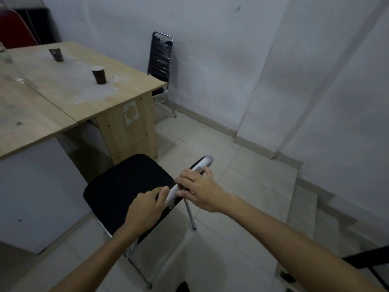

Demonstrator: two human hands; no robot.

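Observation:
A chair (124, 186) with a black padded seat and chrome legs stands on the tiled floor in front of me, by the desk. Both hands are on the chrome top bar of its backrest (203, 162). My left hand (145, 209) grips the nearer part of the backrest, fingers curled over the metal edge. My right hand (197, 188) grips the bar farther along, fingers wrapped over it. The backrest appears edge-on, so its face is hidden.
A light wooden desk (69, 102) stands to the left with two dark paper cups, one in the middle (99, 75) and one farther back (56, 54). A second black chair (160, 57) stands against the white wall. A step drops at the right (305, 199).

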